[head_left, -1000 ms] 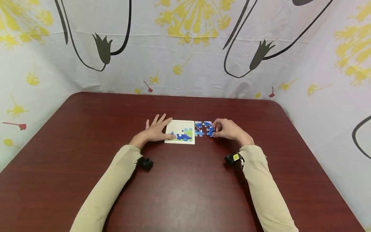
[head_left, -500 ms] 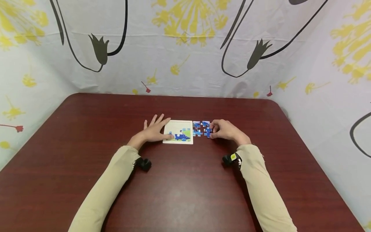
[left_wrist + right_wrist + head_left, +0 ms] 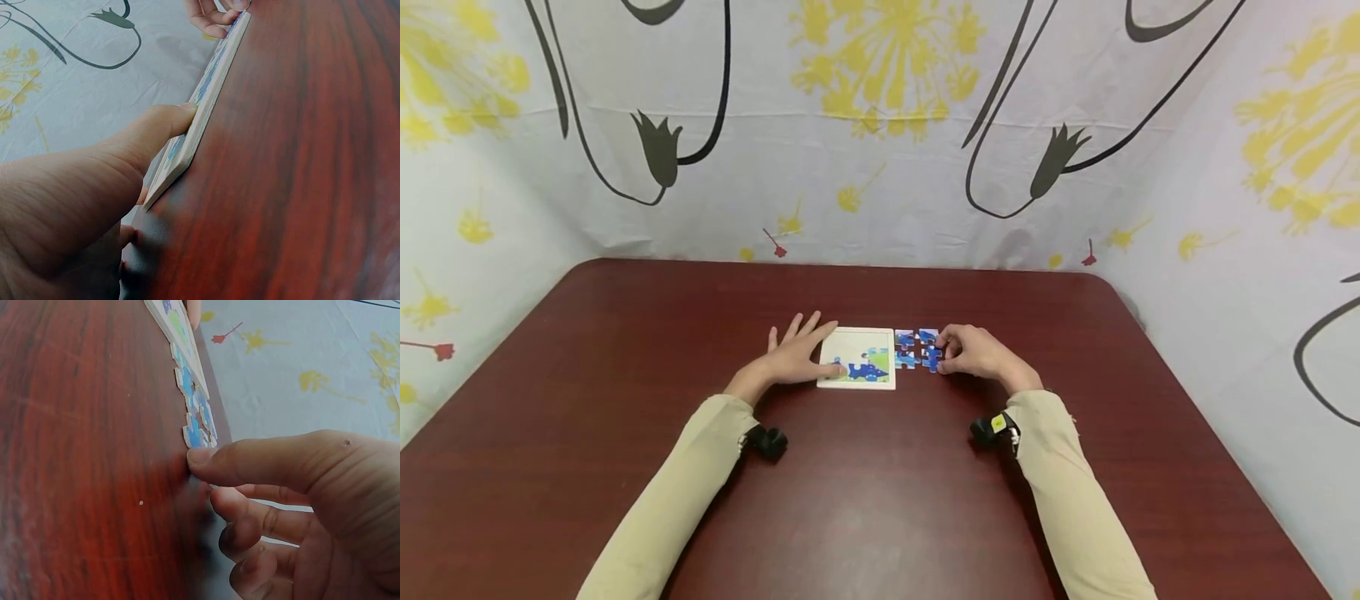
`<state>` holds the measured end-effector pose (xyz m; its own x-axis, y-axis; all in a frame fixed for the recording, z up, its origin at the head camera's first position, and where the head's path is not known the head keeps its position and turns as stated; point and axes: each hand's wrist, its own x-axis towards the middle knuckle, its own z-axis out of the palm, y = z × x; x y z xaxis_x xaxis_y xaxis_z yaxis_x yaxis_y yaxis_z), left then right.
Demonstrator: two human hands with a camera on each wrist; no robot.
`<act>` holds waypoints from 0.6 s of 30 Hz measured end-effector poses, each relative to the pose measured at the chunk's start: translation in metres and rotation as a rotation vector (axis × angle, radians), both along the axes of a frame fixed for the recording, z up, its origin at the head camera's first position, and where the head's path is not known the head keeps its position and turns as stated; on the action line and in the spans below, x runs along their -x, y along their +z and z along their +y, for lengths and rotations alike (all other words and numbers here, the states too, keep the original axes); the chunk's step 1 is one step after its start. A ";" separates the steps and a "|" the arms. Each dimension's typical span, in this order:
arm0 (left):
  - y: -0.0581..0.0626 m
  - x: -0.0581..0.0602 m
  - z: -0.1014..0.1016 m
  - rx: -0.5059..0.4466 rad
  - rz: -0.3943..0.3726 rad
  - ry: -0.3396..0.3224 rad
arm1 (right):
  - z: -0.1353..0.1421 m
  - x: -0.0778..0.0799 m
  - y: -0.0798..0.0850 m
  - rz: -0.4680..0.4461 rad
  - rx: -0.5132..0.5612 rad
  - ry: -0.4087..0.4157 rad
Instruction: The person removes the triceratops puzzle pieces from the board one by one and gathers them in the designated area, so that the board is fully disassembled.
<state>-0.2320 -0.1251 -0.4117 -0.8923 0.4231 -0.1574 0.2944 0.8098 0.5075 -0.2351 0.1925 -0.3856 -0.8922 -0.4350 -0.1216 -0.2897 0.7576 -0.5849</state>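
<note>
My left hand (image 3: pixel 793 354) rests at the left side of a white puzzle tray (image 3: pixel 857 386), its fingers spread and its thumb on the lower left part. In the left wrist view the thumb (image 3: pixel 165 119) lies over the tray's edge (image 3: pixel 215 94). Inside, a blue and green picture (image 3: pixel 868 371) fills the lower right; the rest is bare. My right hand (image 3: pixel 981 352) pinches the right side of a blue jigsaw piece (image 3: pixel 932 358) between thumb and index finger. The right wrist view shows the thumb (image 3: pixel 203 459) against this piece (image 3: pixel 194 429), on the table.
Three more jigsaw pieces lie close by: two against the tray's right edge, an upper piece (image 3: pixel 905 337) and a lower piece (image 3: pixel 905 359), and one far right piece (image 3: pixel 928 336) beyond the held one. A patterned white cloth (image 3: pixel 880 208) hangs behind the dark red table (image 3: pixel 865 500).
My right hand has shifted slightly left with the jigsaw piece, which now lies nearer the other pieces. The left hand stays on the tray. The head view has tilted up a little.
</note>
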 end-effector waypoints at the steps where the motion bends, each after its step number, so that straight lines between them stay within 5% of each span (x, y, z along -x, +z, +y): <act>1: 0.000 0.000 0.000 0.000 -0.005 0.001 | 0.000 0.000 0.001 0.008 -0.004 0.003; 9: 0.004 0.000 -0.002 -0.003 0.002 0.003 | -0.013 -0.004 0.015 0.105 -0.009 0.024; 18: -0.003 0.000 -0.001 0.011 0.002 0.001 | -0.064 -0.010 0.008 0.177 -0.062 0.143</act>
